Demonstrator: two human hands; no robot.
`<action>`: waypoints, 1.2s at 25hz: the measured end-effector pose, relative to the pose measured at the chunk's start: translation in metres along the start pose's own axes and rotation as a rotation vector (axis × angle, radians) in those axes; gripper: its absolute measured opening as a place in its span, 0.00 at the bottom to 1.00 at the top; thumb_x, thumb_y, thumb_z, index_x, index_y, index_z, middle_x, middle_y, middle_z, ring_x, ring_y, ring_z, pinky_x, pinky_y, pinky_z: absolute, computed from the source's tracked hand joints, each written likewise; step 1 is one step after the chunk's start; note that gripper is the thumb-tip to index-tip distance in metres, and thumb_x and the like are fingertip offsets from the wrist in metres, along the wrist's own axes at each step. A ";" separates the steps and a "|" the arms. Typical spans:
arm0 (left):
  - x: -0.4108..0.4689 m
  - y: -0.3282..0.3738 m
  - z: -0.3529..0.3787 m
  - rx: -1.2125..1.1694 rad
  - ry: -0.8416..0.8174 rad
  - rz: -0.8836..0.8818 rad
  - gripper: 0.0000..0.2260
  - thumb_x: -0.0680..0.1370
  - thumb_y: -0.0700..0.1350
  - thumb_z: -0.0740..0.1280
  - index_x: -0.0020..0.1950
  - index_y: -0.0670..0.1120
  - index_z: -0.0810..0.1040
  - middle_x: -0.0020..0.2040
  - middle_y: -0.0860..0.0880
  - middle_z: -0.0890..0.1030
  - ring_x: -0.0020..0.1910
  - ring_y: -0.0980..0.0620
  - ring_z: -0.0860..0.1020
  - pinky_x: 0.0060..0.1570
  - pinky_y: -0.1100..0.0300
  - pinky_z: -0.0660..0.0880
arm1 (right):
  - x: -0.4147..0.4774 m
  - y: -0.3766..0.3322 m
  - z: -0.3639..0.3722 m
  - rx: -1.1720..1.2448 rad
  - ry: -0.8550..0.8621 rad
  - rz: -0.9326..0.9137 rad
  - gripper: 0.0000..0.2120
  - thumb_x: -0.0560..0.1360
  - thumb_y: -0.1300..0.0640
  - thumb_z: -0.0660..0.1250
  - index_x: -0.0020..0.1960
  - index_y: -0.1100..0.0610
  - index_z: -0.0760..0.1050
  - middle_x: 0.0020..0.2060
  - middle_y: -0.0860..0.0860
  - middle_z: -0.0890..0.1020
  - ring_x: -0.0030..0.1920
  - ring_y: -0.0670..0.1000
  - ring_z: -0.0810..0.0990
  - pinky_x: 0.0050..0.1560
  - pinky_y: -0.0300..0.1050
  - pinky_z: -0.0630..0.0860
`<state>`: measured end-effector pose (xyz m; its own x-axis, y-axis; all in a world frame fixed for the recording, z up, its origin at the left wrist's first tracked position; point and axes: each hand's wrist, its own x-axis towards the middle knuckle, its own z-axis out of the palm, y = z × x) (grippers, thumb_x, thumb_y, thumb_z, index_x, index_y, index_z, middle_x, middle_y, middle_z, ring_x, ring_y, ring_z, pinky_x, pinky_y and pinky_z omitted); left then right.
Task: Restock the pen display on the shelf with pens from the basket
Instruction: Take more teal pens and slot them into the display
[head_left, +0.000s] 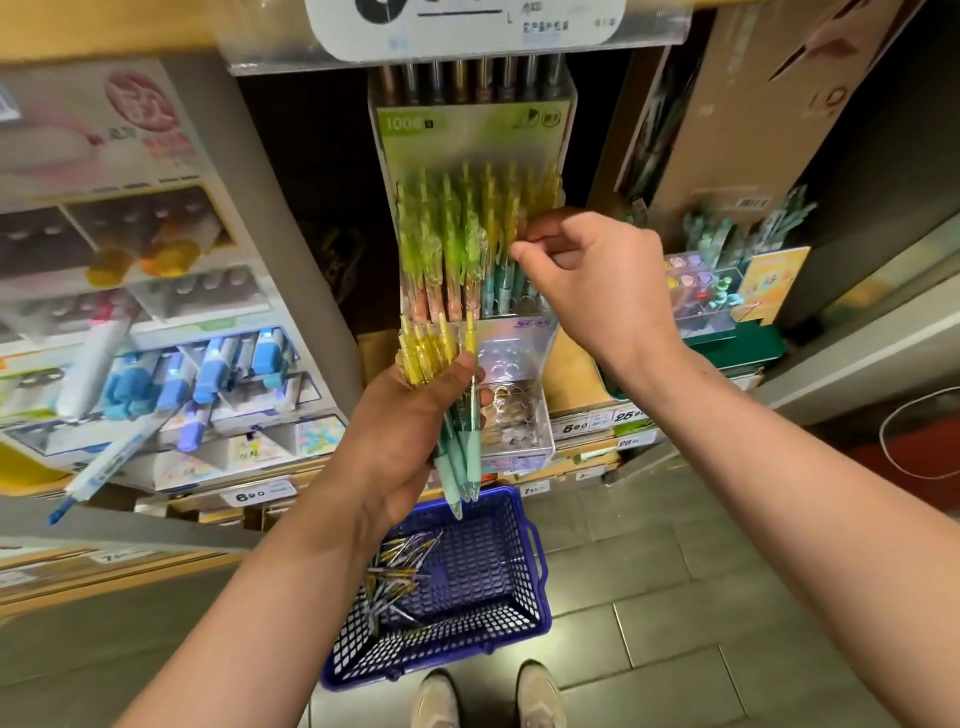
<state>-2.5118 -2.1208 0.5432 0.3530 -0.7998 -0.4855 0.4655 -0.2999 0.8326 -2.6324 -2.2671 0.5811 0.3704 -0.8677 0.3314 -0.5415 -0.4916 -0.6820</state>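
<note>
Shop shelving (291, 218) behind: at frame centre the left hand (410, 431) grips an upright pen bundle (436, 348) just below the pen display (467, 135), whose standing pens (447, 249) the right hand (597, 280) touches with curled fingers, grip unclear; basket (478, 571) lower centre.

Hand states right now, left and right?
Left hand: holds a bundle of pens.
Right hand: fingers curled at the pen display; grip cannot be told.

You can see a cardboard box (753, 119). Below it sits a green box (737, 345), lower still price tags (576, 427), and far to its left blue markers (215, 366).
</note>
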 end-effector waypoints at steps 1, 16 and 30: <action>-0.001 0.000 0.002 0.010 0.005 0.000 0.06 0.78 0.46 0.72 0.54 0.48 0.84 0.46 0.48 0.86 0.46 0.51 0.84 0.53 0.52 0.81 | 0.000 0.001 0.001 -0.007 -0.003 0.002 0.07 0.76 0.50 0.74 0.49 0.52 0.85 0.36 0.41 0.82 0.37 0.36 0.81 0.41 0.23 0.72; -0.005 0.002 0.021 0.033 -0.090 0.079 0.08 0.82 0.49 0.67 0.53 0.56 0.86 0.53 0.49 0.87 0.50 0.51 0.85 0.48 0.52 0.80 | -0.034 0.008 -0.018 0.826 -0.475 0.536 0.05 0.75 0.58 0.74 0.50 0.54 0.84 0.41 0.50 0.86 0.41 0.48 0.82 0.43 0.39 0.79; -0.002 -0.005 0.016 -0.074 -0.068 -0.003 0.05 0.76 0.50 0.74 0.41 0.58 0.86 0.37 0.53 0.83 0.40 0.51 0.83 0.52 0.50 0.82 | 0.011 -0.012 -0.033 0.211 0.119 0.174 0.11 0.73 0.56 0.70 0.54 0.49 0.85 0.42 0.43 0.87 0.44 0.41 0.84 0.53 0.43 0.81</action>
<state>-2.5275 -2.1258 0.5443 0.2965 -0.8331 -0.4669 0.5260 -0.2656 0.8080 -2.6465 -2.2728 0.6145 0.1881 -0.9463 0.2631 -0.4155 -0.3194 -0.8517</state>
